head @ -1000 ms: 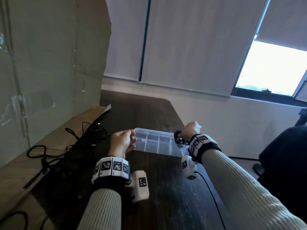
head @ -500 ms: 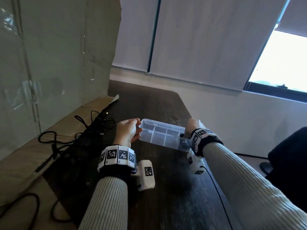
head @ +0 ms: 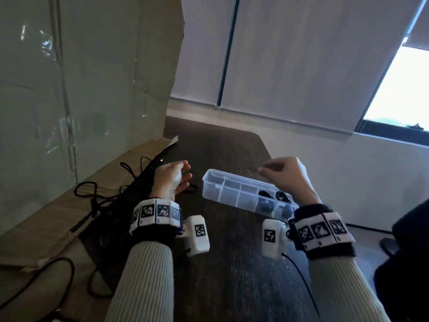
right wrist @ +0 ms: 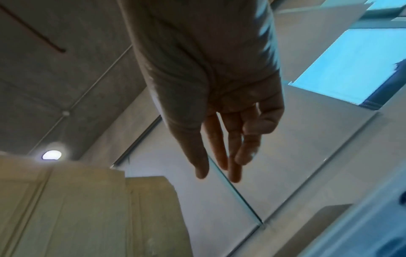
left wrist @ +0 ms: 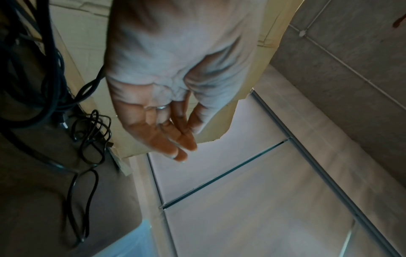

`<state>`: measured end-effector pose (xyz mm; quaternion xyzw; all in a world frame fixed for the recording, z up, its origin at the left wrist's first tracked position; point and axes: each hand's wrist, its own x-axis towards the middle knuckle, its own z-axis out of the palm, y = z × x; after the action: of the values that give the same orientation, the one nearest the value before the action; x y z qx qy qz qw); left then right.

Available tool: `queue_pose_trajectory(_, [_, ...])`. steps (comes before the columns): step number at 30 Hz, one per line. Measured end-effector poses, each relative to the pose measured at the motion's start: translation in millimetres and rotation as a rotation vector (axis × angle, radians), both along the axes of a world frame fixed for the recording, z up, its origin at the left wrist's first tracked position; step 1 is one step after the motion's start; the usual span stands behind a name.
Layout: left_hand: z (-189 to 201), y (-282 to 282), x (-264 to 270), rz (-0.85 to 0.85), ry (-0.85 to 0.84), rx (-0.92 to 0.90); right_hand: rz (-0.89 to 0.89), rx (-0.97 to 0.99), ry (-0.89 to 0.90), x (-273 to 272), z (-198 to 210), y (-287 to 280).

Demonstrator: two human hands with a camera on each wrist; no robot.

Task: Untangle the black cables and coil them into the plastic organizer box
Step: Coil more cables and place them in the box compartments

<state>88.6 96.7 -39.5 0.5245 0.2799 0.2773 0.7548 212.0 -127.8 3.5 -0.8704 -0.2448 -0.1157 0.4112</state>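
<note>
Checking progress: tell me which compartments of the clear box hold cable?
Those at the end of the clear plastic organizer box nearest the right hand hold black coils; the others look empty.

I see clear plastic organizer box (head: 232,189) w/ black coiled cables (head: 267,202) inside, dark brown wood-grain table (head: 232,275), loose black cables (head: 92,201) on tan cardboard (head: 46,217). Sleeves (head: 144,282) cream, ribbed; wristbands (head: 155,213) black w/ b&w square markers.
</note>
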Motion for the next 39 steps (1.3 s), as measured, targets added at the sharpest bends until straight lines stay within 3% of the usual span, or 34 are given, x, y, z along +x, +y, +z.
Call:
queue_pose_trajectory(3, [9.1, 4.2, -9.1, 0.057, 0.003, 0.079, -0.046, 0.122, 0.046, 2.2, -7.9, -18.6])
queue_pose_trajectory(7, [35.9, 12.8, -22.4, 0.307, 0.024, 0.47, -0.04, 0.06, 0.101, 10.5, -6.4, -31.1])
queue_pose_trajectory(9, [54.5, 13.5, -18.4, 0.321, 0.075, 0.605, -0.049, 0.041, 0.108, 12.5, -7.2, -32.5])
queue_pose_trajectory(11, [64.6, 14.0, 4.4, 0.242, 0.236, 0.735, -0.054, 0.004, 0.13, 10.5, -9.1, -31.0])
queue_pose_trajectory(13, [52.0, 19.5, 38.2, 0.034, 0.535, 0.922, -0.043, -0.046, 0.138, 5.5, -10.1, -29.7])
queue_pose_trajectory(16, [-27.0, 70.0, 116.4, -0.313, 1.055, 1.178, -0.04, -0.116, 0.155, 8.5, -15.5, -30.6])
queue_pose_trajectory(18, [-70.2, 80.8, 137.3, -0.463, 1.286, 1.319, -0.048, -0.168, 0.156, 13.7, -22.4, -29.8])
queue_pose_trajectory(20, [-74.7, 64.8, 128.6, -0.512, 1.329, 1.378, -0.051, -0.203, 0.162, 20.0, -30.6, -28.7])
queue_pose_trajectory(24, [-34.9, 36.9, 101.0, -0.501, 1.463, 1.476, -0.01, -0.224, 0.198, 24.1, -44.1, -28.2])
queue_pose_trajectory(28, [1.8, 39.5, 89.4, -0.508, 1.366, 1.444, -0.022, -0.201, 0.201, 24.6, -45.4, -29.1])
queue_pose_trajectory(36, [131.6, -16.0, 52.1, -0.295, 0.745, 1.48, 0.015, -0.17, 0.172, 21.8, -36.6, -26.2])
queue_pose_trajectory(39, [157.0, -41.6, 40.2, -0.413, 0.633, 1.42, 0.07, -0.036, 0.097, 15.2, -23.1, -22.0])
